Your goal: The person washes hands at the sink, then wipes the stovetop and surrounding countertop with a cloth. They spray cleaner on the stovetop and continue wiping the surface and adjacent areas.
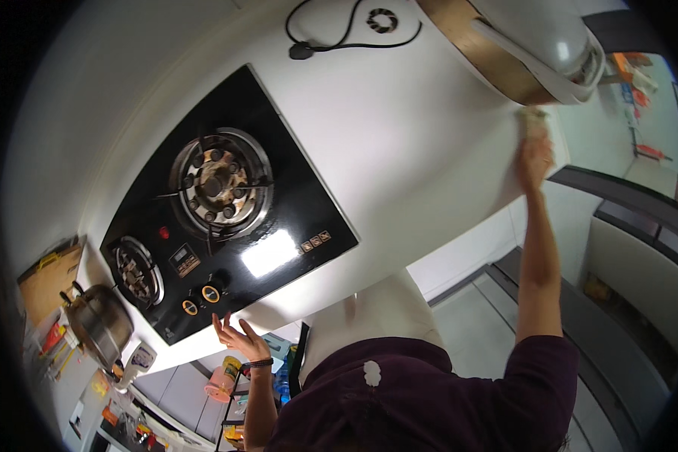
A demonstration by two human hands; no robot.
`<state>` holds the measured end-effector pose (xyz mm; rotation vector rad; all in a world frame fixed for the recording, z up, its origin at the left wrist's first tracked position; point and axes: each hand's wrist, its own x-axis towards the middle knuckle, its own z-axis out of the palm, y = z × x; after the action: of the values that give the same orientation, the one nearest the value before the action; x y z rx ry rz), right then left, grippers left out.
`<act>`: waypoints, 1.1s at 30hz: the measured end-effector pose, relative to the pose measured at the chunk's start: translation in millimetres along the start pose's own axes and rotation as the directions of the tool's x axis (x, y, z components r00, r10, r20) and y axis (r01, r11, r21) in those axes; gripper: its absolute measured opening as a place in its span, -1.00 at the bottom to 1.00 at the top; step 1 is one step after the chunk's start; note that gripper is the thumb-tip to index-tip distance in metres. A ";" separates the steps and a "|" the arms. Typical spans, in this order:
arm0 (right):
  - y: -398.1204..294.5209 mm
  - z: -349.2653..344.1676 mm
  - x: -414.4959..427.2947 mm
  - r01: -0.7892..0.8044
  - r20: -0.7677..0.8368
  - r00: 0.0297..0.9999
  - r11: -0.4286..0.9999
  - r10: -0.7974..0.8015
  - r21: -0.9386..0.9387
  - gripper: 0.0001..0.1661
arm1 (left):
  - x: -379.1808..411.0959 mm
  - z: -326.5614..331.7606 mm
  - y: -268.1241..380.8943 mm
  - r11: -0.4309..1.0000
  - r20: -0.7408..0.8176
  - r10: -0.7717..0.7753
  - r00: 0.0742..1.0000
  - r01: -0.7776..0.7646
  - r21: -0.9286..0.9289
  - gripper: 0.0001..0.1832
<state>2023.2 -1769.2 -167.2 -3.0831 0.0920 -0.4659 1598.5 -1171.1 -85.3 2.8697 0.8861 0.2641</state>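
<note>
My right hand (535, 158) reaches out to the far right of the white countertop (367, 141). It is pressed over a pale cloth or sponge (534, 117), blurred, just below a rounded white-and-gold kitchen appliance (520, 51). Fingers spread and holding nothing, my left hand (242, 340) hovers by the front edge of the black glass gas hob (294, 186). Closest to its fingertips are the two control knobs (210, 294) with orange rings. A large burner (217, 186) and a smaller burner (138, 271) sit in the hob, the large one stained brown.
A black power cord with a plug (301, 51) loops at the back beside a striped ring (382, 21). Left of the hob are a steel pot (99, 322), a wooden board (51, 282) and a white bottle (140, 359). A rack with a pink container (221, 384) stands below my left hand.
</note>
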 end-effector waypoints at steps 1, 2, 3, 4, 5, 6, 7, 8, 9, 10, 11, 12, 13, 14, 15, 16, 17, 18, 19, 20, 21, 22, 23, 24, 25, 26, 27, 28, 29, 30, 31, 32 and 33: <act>3.1 4.7 8.6 -0.196 -0.025 0.981 0.980 0.195 -0.045 -0.40 | 1.9 -4.9 5.6 0.998 0.020 -0.050 0.999 0.051 -0.024 -0.49; -3.0 16.5 4.0 -0.184 -0.047 0.982 0.982 0.182 -0.052 -0.39 | 3.1 -8.5 13.2 0.989 0.007 -0.049 0.999 0.049 -0.137 -0.54; -21.5 19.9 -8.7 -0.177 -0.067 0.983 0.983 0.173 -0.055 -0.39 | 9.9 -15.2 26.1 0.969 -0.008 -0.043 0.999 0.040 -0.244 -0.59; -39.5 20.7 -22.3 -0.172 -0.092 0.982 0.983 0.166 -0.061 -0.39 | 23.4 -31.6 51.2 0.997 0.058 0.022 0.998 -0.017 -0.069 -0.62; -68.2 18.9 -34.6 -0.100 -0.060 0.993 0.993 0.097 -0.058 -0.36 | 41.0 -41.3 79.4 0.975 0.033 0.097 0.995 -0.088 -0.205 -0.66; -103.6 10.3 -42.6 -0.011 -0.031 0.999 1.000 0.011 -0.013 -0.34 | 58.9 -38.5 102.0 0.893 -0.023 0.164 0.986 -0.158 -0.422 -0.60; -139.4 -2.9 -43.1 0.074 -0.014 0.997 0.997 -0.074 0.023 -0.32 | 80.9 -32.6 128.3 0.859 -0.022 0.198 0.980 -0.184 -0.477 -0.58; -174.4 -15.0 -34.8 0.121 0.041 0.992 0.992 -0.122 0.021 -0.32 | 115.1 -29.1 157.5 0.825 -0.033 0.315 0.949 -0.290 -0.485 -0.52; -210.1 -24.5 -24.3 0.176 0.091 0.980 0.984 -0.178 0.032 -0.31 | 146.0 -20.7 190.5 0.759 -0.051 0.294 0.954 -0.266 -0.595 -0.45; -234.3 -26.5 -9.1 0.256 0.034 0.965 0.963 -0.260 0.082 -0.33 | 185.4 -22.0 226.6 0.796 -0.053 0.420 0.906 -0.396 -0.459 -0.40; -257.3 -26.1 4.2 0.341 -0.028 0.940 0.931 -0.340 0.129 -0.34 | 217.5 -9.9 253.4 0.772 -0.097 0.470 0.877 -0.462 -0.437 -0.37; -279.2 -27.2 10.8 0.359 -0.041 0.933 0.916 -0.358 0.180 -0.35 | 250.6 4.6 281.3 0.754 -0.103 0.500 0.860 -0.492 -0.435 -0.34; -301.4 -28.8 12.6 0.379 -0.048 0.924 0.894 -0.379 0.238 -0.35 | 278.7 24.1 302.9 0.733 -0.092 0.527 0.845 -0.507 -0.454 -0.33; -318.6 -27.7 -2.0 0.440 -0.038 0.893 0.850 -0.449 0.290 -0.36 | 301.3 42.9 320.1 0.756 -0.107 0.557 0.823 -0.557 -0.345 -0.34; -323.4 -32.2 -21.6 0.485 -0.033 0.864 0.812 -0.503 0.326 -0.36 | 322.9 61.7 341.3 0.753 -0.121 0.603 0.789 -0.612 -0.242 -0.35; -326.4 -50.3 -39.7 0.492 0.067 0.827 0.777 -0.558 0.392 -0.36 | 342.5 86.4 352.1 0.727 -0.132 0.670 0.731 -0.682 -0.087 -0.42; -324.1 -70.3 -59.1 0.492 0.162 0.770 0.736 -0.617 0.465 -0.37 | 358.1 104.4 355.8 0.683 -0.123 0.729 0.673 -0.727 0.075 -0.49; -311.8 -80.9 -75.1 0.489 0.180 0.743 0.706 -0.645 0.512 -0.36 | 370.9 109.2 363.1 0.652 0.029 0.748 0.663 -0.743 0.148 -0.55; -301.4 -86.6 -83.7 0.481 0.198 0.715 0.677 -0.671 0.558 -0.36 | 381.0 111.1 370.5 0.609 0.184 0.743 0.643 -0.764 0.214 -0.60; -297.7 -87.7 -82.5 0.485 0.202 0.707 0.672 -0.678 0.560 -0.35 | 389.6 112.4 374.7 0.556 0.336 0.709 0.620 -0.785 0.273 -0.65; -294.1 -89.4 -80.4 0.485 0.210 0.702 0.672 -0.681 0.559 -0.34 | 396.8 115.8 379.2 0.541 0.360 0.721 0.592 -0.806 0.240 -0.69; -293.4 -90.4 -77.7 0.487 0.216 0.694 0.669 -0.687 0.561 -0.33 | 403.9 118.3 380.0 0.529 0.384 0.730 0.566 -0.823 0.208 -0.73; -296.7 -89.8 -73.6 0.497 0.199 0.693 0.659 -0.693 0.564 -0.33 | 409.1 120.2 377.6 0.519 0.409 0.734 0.543 -0.836 0.178 -0.76; -302.6 -86.0 -66.0 0.506 0.182 0.693 0.651 -0.697 0.566 -0.32 | 415.0 115.0 380.6 0.482 0.290 0.810 0.510 -0.860 0.166 -0.79; -310.1 -82.2 -58.4 0.512 0.169 0.693 0.644 -0.701 0.568 -0.31 | 421.5 105.3 388.0 0.476 0.253 0.832 0.493 -0.870 0.131 -0.80; -321.6 -77.3 -44.7 0.539 0.144 0.681 0.625 -0.718 0.564 -0.33 | 431.1 95.2 396.2 0.472 0.217 0.849 0.481 -0.876 0.097 -0.81; -333.6 -69.2 -30.4 0.553 0.106 0.690 0.616 -0.716 0.560 -0.34 | 438.9 81.6 407.7 0.462 0.177 0.868 0.464 -0.885 0.058 -0.81; -345.7 -59.7 -14.3 0.569 0.064 0.697 0.605 -0.714 0.557 -0.35 | 444.5 63.7 419.8 0.437 0.214 0.870 0.444 -0.896 0.083 -0.83; -359.1 -47.4 2.1 0.590 0.013 0.697 0.584 -0.717 0.558 -0.37 | 449.8 44.1 429.3 0.418 0.254 0.865 0.434 -0.901 0.116 -0.84; -371.1 -31.2 22.1 0.609 -0.011 0.716 0.616 -0.698 0.499 -0.39 | 455.9 27.8 443.0 0.369 0.325 0.852 0.410 -0.911 0.182 -0.81; -385.2 -14.6 43.0 0.624 -0.041 0.730 0.641 -0.682 0.446 -0.42 | 460.1 14.9 453.4 0.316 0.401 0.827 0.394 -0.916 0.249 -0.78; -399.5 -0.8 68.6 0.624 -0.076 0.756 0.680 -0.650 0.385 -0.43 | 463.9 7.2 458.4 0.315 0.371 0.841 0.394 -0.914 0.258 -0.81; -410.7 15.1 96.7 0.615 -0.107 0.780 0.724 -0.616 0.314 -0.44 | 466.8 6.1 463.6 0.312 0.335 0.859 0.387 -0.914 0.259 -0.83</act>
<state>2142.6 -1365.1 -140.5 -2.6937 -0.9467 -0.4219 2232.3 -1286.4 48.4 3.3534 -0.9612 -0.0668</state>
